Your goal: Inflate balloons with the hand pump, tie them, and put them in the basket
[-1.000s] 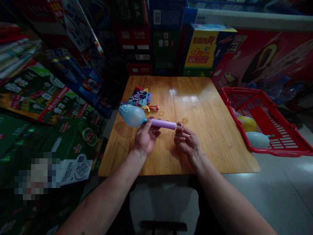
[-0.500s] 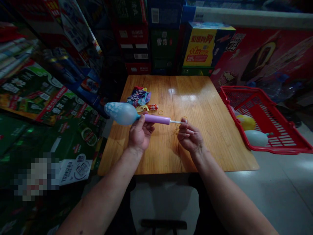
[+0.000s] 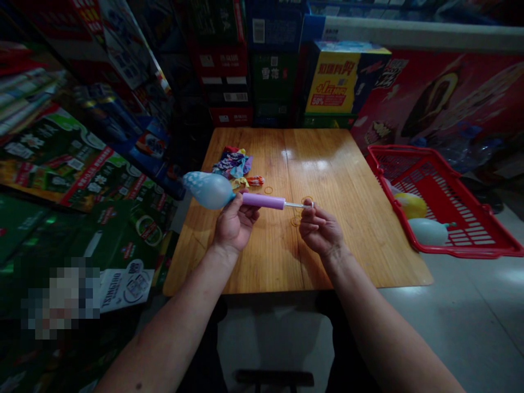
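A swollen blue balloon [image 3: 210,191] is seemingly fitted to the purple pump [image 3: 264,201], whose plunger [image 3: 295,205] is extended

Left fingers [image 3: 234,207] kinda cover where the balloon [image 3: 212,191] meets the purple pump [image 3: 265,201], and that patch [image 3: 61,300] lower left is pixelated mush.

Small shop: stacked drink cartons [image 3: 273,82], 1 red shopping basket [image 3: 454,254], ice-cream advert panel [image 3: 440,101].

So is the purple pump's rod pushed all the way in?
No, the pale rod sticks out between the purple pump and the right hand.
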A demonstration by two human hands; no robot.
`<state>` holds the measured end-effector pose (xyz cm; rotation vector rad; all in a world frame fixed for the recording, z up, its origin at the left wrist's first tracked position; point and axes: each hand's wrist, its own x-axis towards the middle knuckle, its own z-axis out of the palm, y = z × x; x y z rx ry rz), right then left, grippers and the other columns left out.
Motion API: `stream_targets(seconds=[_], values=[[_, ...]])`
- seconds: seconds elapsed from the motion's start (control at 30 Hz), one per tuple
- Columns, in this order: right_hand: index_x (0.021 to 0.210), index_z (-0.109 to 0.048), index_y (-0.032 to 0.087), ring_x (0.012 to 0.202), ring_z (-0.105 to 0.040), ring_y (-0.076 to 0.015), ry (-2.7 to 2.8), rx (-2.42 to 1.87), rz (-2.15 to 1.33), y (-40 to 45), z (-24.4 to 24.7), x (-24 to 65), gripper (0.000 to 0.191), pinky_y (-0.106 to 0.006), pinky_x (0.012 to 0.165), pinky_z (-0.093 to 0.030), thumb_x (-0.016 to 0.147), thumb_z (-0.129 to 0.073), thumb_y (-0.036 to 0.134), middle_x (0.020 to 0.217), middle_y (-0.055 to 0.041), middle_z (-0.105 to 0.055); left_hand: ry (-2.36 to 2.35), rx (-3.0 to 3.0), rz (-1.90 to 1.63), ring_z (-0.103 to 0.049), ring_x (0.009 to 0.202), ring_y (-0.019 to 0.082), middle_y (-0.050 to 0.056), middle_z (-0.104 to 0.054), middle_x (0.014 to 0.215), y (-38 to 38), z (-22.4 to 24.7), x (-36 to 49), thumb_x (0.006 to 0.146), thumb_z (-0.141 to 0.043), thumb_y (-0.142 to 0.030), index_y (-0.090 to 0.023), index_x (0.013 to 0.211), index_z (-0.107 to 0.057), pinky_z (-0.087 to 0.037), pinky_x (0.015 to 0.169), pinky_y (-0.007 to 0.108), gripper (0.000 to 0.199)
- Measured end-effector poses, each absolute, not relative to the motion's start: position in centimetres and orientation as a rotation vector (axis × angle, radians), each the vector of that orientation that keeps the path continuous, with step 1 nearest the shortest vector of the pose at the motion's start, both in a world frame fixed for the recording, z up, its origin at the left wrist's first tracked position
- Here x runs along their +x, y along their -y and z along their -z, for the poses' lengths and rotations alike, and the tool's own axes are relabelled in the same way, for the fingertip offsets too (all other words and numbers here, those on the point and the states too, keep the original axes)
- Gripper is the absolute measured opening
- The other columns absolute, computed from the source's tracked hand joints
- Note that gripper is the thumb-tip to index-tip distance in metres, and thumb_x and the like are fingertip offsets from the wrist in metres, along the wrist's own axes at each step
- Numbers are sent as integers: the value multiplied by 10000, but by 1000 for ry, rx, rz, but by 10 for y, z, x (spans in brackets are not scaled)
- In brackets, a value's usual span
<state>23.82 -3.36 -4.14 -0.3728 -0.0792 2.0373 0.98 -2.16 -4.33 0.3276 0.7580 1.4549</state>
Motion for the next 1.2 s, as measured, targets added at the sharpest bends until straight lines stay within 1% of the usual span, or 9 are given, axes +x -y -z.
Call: stream_targets(seconds=[0.1,0.23,0.43,0.5,0.6,0.73,0.83,0.97,1.2], values=[[988,-628,161,410,-439,15,78,-385,-2011,34,41,238,181,-81,453,-403,996,-454,110,692,53,-662,-778,340,-1532,-693,837,158,72,-741,997,21,43,7,865,-712,-358,-205,1060,-693,-489,665,239,249],[1002,-628,157,416,-438,4,57,-407,-2083,39,52,221,125,-103,448,-411,986,-505,139,711,42,-667,-779,369,-1435,-696,869,180,99,-737,1060,33,46,22,859,-718,-396,-221,1119,-681,-487,663,256,316],[1005,-621,131,405,-427,0,-34,-411,-2058,37,57,211,194,-104,427,-403,1024,-428,153,700,19,-656,-787,346,-1429,-690,811,157,91,-743,1028,37,50,32,867,-709,-350,-211,1106,-685,-483,642,243,278],[1003,-621,132,407,-432,-1,-46,-431,-2068,36,55,214,188,-103,423,-399,1018,-434,144,699,18,-654,-788,330,-1418,-693,813,162,90,-743,1015,34,50,29,864,-710,-334,-205,1090,-688,-483,634,240,261],[1005,-623,152,424,-451,-7,-17,-444,-2083,33,50,224,174,-106,438,-413,1004,-450,129,705,27,-659,-779,331,-1398,-705,861,187,97,-740,1029,27,48,18,860,-712,-327,-204,1090,-689,-482,628,237,262],[977,-622,160,403,-424,13,53,-394,-2032,30,44,238,183,-79,441,-388,997,-448,107,685,50,-646,-820,344,-1510,-701,831,173,90,-743,1003,19,41,1,856,-713,-330,-193,1042,-702,-469,605,223,232],[973,-629,146,398,-419,18,34,-417,-2044,33,44,234,192,-78,439,-380,1001,-442,111,686,43,-640,-826,401,-1532,-698,845,174,95,-743,1040,25,40,4,860,-710,-350,-203,1057,-699,-465,602,222,246],[979,-633,133,400,-413,4,-27,-457,-2066,40,49,216,178,-96,429,-393,1007,-457,138,680,32,-631,-787,404,-1426,-699,910,190,105,-737,1102,39,46,23,869,-706,-374,-225,1105,-686,-484,644,243,280],[995,-620,142,415,-431,6,-29,-441,-2083,38,51,218,162,-93,440,-405,1003,-458,126,703,31,-650,-801,351,-1407,-704,870,183,94,-743,1035,32,51,25,846,-728,-351,-210,1073,-697,-474,623,235,268]])
